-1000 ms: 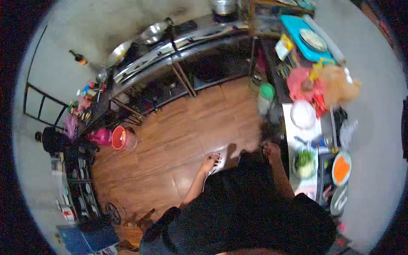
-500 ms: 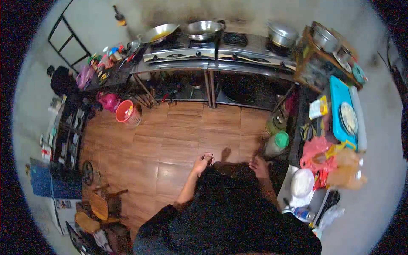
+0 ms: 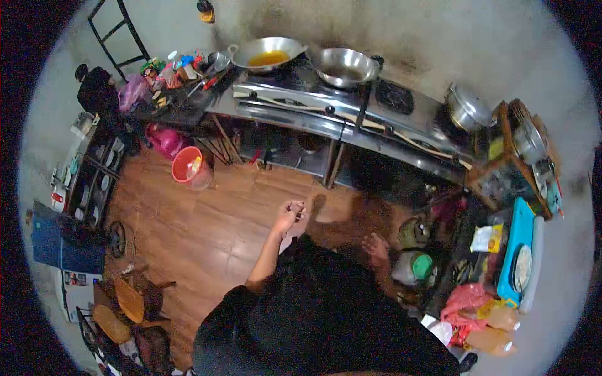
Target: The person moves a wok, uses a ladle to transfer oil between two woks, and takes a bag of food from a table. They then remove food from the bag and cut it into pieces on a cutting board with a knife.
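My left hand (image 3: 290, 216) is held out in front of my body above the wooden floor, its fingers loosely bent and apart, with nothing visible in them. To the right, my right hand (image 3: 376, 247) hangs lower in shadow, fingers spread and holding nothing. Nearest to it stands a pale container with a green lid (image 3: 422, 266), apart from the hand. Ahead is a long steel gas stove (image 3: 288, 106). It carries a wok with yellow oil (image 3: 268, 57), a second wok (image 3: 345, 66) and a lidded pot (image 3: 469, 108).
At left are a red bucket (image 3: 187, 164), a person in dark clothes (image 3: 97, 91) and wooden chairs (image 3: 130, 299). A wooden cabinet (image 3: 501, 172) is at right, near a blue tray (image 3: 518, 241), pink plastic bags (image 3: 464, 304) and bottles (image 3: 489, 341).
The view has turned and come closer to the stove, which now sits lower and further right. My left hand has risen and its fingers have loosened; my right hand stays spread.
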`<state>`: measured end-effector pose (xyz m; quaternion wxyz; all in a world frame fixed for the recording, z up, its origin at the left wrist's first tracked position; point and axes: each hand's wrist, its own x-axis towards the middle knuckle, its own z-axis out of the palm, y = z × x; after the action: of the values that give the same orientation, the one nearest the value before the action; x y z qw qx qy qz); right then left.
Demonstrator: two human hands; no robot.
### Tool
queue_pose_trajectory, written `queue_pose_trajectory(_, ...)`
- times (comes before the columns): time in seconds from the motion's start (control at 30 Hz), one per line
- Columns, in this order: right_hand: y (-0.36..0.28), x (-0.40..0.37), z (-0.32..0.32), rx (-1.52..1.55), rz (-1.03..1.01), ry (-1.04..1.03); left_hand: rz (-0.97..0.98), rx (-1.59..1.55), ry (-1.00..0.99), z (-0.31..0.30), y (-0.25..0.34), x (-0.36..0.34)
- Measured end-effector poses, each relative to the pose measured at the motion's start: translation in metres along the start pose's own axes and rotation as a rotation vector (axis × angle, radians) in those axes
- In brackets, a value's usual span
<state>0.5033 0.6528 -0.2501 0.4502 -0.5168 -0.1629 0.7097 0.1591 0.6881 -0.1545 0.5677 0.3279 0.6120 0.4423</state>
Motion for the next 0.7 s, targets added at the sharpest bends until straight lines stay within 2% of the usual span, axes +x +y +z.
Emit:
queue_pose_trajectory(0.07,-0.014,0.026,0.021,0.136,-0.136,0.110,0.032,0.003,-0.002,-0.017,0.022,0.035)
queue_pose_trajectory(0.1,-0.025,0.034,0.029,0.139,-0.121,0.121,0.058,0.002,-0.011,-0.025,0.029,0.049)
queue_pose_trajectory(0.17,-0.064,0.051,0.050,0.095,-0.196,0.040,0.021,-0.022,-0.002,-0.034,0.052,0.073)
queue_pose_trajectory(0.2,-0.081,0.063,0.060,0.093,-0.194,0.041,0.051,-0.033,0.011,-0.037,0.064,0.087)
queue_pose_trajectory(0.27,-0.112,0.083,0.079,-0.014,-0.388,0.094,0.092,-0.064,0.034,-0.038,0.090,0.109)
queue_pose_trajectory(0.3,-0.133,0.094,0.089,-0.015,-0.381,0.103,0.081,-0.062,0.030,-0.037,0.100,0.122)
queue_pose_trajectory(0.4,-0.203,0.135,0.117,-0.181,-0.504,0.131,0.161,-0.059,0.053,-0.028,0.137,0.167)
queue_pose_trajectory(0.5,-0.267,0.214,0.125,-0.338,-0.655,0.170,0.213,-0.104,0.050,-0.015,0.172,0.219)
queue_pose_trajectory(0.57,-0.314,0.265,0.136,-0.402,-0.778,0.080,0.153,-0.073,0.098,-0.001,0.207,0.245)
queue_pose_trajectory(0.63,-0.363,0.318,0.155,-0.695,-1.047,0.160,0.287,-0.060,0.085,0.004,0.221,0.287)
queue_pose_trajectory(0.7,-0.411,0.343,0.190,-0.594,-0.901,0.104,0.243,-0.060,0.133,0.017,0.247,0.315)
